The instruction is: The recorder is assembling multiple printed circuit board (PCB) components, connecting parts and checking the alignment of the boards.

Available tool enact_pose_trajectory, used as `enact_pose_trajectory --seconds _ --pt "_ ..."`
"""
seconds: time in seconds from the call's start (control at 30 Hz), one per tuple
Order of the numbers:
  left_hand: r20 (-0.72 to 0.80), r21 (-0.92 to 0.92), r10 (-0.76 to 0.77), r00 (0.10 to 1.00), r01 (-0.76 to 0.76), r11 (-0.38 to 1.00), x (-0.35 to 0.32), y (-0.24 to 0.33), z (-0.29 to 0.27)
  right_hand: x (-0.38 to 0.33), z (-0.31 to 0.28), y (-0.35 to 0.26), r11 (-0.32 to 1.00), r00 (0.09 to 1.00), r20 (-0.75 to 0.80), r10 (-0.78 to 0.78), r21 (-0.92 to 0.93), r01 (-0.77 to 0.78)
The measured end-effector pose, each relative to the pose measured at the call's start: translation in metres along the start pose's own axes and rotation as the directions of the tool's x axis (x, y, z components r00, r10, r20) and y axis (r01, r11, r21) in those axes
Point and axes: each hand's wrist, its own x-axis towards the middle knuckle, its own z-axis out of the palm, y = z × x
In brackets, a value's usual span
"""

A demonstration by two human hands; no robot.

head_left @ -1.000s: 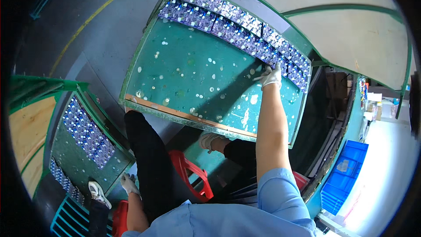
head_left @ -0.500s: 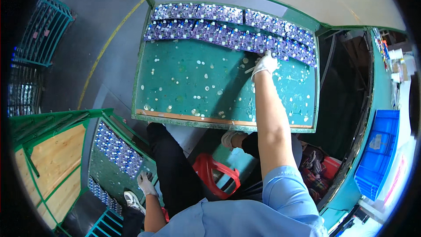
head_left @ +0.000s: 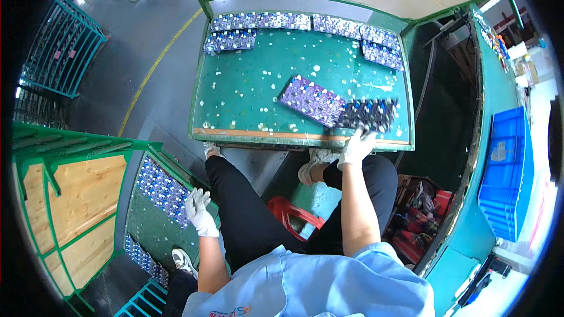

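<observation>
My gloved right hand [head_left: 357, 148] is closed on the near edge of a dark circuit board panel [head_left: 369, 114], which is slightly blurred. That panel touches or overlaps the end of a purple circuit board panel [head_left: 311, 101] lying slanted on the green tray [head_left: 247, 94]. Both sit toward the tray's near right side. My gloved left hand [head_left: 201, 211] is low at the left beside my thigh, fingers apart and holding nothing.
More board panels [head_left: 258, 20] line the tray's far edge. At lower left, other panels [head_left: 161, 191] lie on a second green surface. A red stool [head_left: 294, 217] stands between my legs. A blue bin [head_left: 505, 170] is at right, a teal rack [head_left: 64, 44] at far left.
My right hand has come back toward me from the second row, and panels from that row's middle now lie near the front. My left hand has risen slightly. The view has shifted.
</observation>
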Motion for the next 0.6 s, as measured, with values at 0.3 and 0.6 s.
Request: enact_pose_trajectory --seconds 0.3,0.6 --pt "0.146 -0.24 -0.067 0.987 0.101 0.965 -0.035 0.04 0.022 0.022 -0.038 -0.104 0.94 0.964 0.088 0.252 0.214 -0.265" --pt "0.966 -0.006 -0.143 0.215 0.573 0.82 -0.072 0.109 0.067 -0.017 -0.128 -0.157 0.84 0.012 0.983 0.185 -0.152 -0.52"
